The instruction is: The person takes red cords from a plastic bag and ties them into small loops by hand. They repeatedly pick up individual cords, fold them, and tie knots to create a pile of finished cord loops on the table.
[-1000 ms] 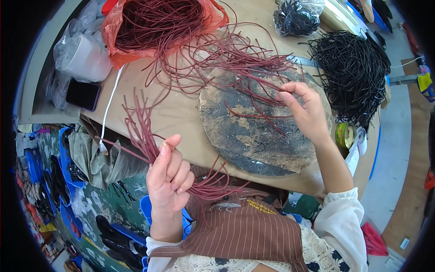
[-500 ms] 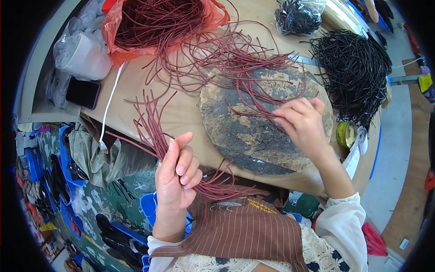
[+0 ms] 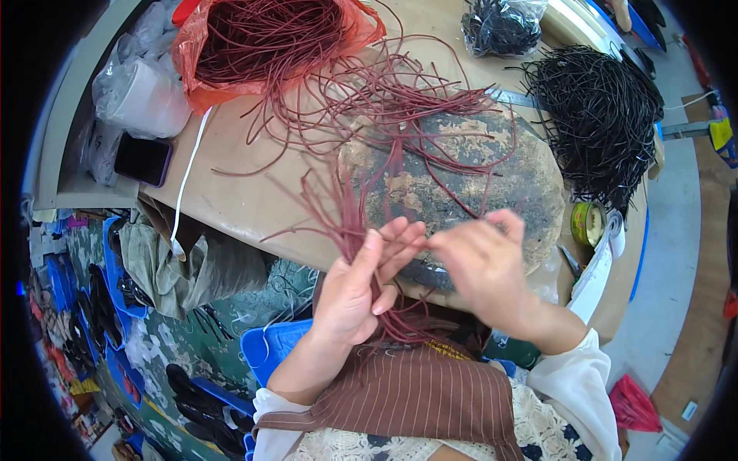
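A bundle of thin dark red cords (image 3: 352, 234) stands up out of my left hand (image 3: 357, 296), which is closed round it, thumb uppermost and some fingers stretched out. Its lower ends hang below the hand, in front of the striped apron. My right hand (image 3: 486, 265) is smeared by motion, its fingertips pinched together close to the left fingertips; whatever lies between them is too blurred to make out. Beyond both hands, loose red cords (image 3: 407, 88) trail from an orange plastic bag (image 3: 201, 91) across the table and over a worn round slab (image 3: 477, 200).
Black cords (image 3: 592, 127) are heaped at the right, near a clear bag of black pieces (image 3: 501, 31). A round tin (image 3: 589, 223), a paper roll (image 3: 609, 250) and scissors (image 3: 571, 262) edge the slab. At left lie a phone (image 3: 143, 160) and a white cable (image 3: 191, 180).
My left hand has moved right and the cord bundle with it. The right hand has come down and left from the cords over the slab, towards the left hand.
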Motion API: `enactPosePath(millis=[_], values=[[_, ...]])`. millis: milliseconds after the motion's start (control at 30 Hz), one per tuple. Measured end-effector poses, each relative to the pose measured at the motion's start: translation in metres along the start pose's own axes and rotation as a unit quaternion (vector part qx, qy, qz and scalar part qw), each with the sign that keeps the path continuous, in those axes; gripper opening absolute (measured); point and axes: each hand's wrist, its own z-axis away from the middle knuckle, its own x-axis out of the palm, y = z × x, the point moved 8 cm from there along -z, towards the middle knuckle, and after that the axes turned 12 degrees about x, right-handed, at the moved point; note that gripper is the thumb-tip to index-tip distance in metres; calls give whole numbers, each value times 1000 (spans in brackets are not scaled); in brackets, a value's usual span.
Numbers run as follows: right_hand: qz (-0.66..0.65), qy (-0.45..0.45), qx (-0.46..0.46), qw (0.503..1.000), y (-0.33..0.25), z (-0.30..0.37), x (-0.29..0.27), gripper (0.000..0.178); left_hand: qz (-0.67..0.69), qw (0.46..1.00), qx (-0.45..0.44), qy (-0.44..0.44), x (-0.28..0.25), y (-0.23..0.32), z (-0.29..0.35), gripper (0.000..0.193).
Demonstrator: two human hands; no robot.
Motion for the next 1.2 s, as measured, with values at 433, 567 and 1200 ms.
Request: enactPosePath(millis=[433, 567, 1200], values=[[62, 46, 75, 994, 88, -50, 24, 10, -22, 988, 154, -9, -23, 42, 10, 29], [-41, -43, 153, 986, 100, -50, 27, 8, 32, 985, 167, -15, -21, 46, 17, 31], [101, -4, 148, 984, 58, -30, 49, 13, 145, 986, 88, 8, -30, 33, 14, 26]])
